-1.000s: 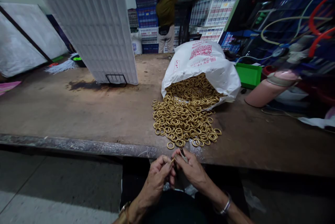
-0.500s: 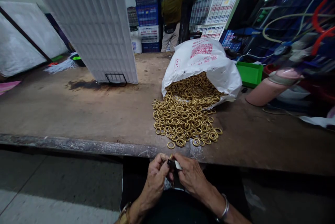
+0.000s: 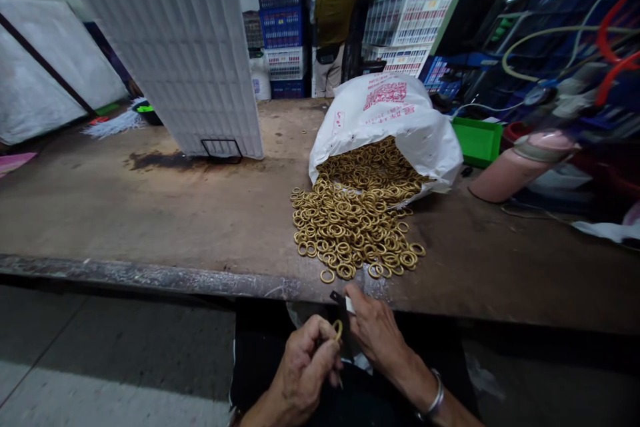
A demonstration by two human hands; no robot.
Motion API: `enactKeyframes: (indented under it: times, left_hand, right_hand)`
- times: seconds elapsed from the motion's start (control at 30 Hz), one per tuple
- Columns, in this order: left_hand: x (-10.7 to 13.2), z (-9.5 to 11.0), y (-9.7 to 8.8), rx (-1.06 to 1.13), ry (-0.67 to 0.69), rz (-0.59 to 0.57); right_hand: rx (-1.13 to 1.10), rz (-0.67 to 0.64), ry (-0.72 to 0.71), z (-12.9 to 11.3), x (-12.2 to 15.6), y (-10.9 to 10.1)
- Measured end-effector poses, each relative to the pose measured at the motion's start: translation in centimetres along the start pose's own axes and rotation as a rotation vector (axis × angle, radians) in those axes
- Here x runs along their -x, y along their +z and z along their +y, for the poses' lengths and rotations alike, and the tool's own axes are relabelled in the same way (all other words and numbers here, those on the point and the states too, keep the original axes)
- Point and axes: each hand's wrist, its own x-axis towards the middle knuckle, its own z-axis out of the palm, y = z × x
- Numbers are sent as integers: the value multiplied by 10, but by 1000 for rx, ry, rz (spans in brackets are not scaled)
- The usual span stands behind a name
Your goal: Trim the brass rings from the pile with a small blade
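My left hand [image 3: 306, 366] is below the table's front edge, fingers pinched on one gold ring [image 3: 339, 329]. Close beside it, my right hand [image 3: 374, 330] grips a small dark tool with a white part [image 3: 344, 302], its tip pointing up toward the table edge. On the brown table [image 3: 150, 214] just beyond my hands lies a heap of gold rings [image 3: 353, 227], spilling from the mouth of a white plastic sack [image 3: 387, 120] that lies on its side.
A white ribbed panel [image 3: 185, 47] stands on the table at the left. A green bin [image 3: 477, 142], a pink cylinder [image 3: 515, 164] and hoses crowd the right. Another person [image 3: 333, 30] stands at stacked crates behind the table.
My hands have come apart a little: the left dropped lower with the ring, and the right lifted the tool toward the table edge. The person behind has shifted right.
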Motion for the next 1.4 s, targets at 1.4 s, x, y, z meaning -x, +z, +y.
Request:
enactKeyframes:
  times: [1.4]
  left_hand:
    - [-37,11,-21,-60,146,80]
  right_hand:
    - [-1370,-580,230,-5,-25,-17]
